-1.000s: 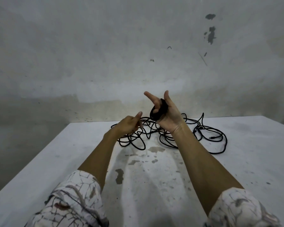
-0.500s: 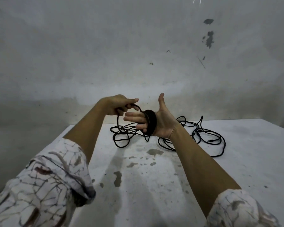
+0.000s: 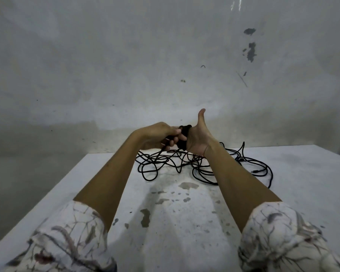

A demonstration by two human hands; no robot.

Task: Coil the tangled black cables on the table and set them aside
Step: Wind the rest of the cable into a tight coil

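Both hands are raised over the far part of the table [image 3: 302, 193]. The right hand [image 3: 199, 138] is wearing a tight coil [image 3: 184, 138] of black cable wrapped round its fingers, thumb sticking up toward twelve o'clock. The left hand [image 3: 159, 137], at its nine o'clock, is gripping the loose strand. The remaining tangle of cable [image 3: 185, 163] is lying on the table below them, trailing toward three o'clock.
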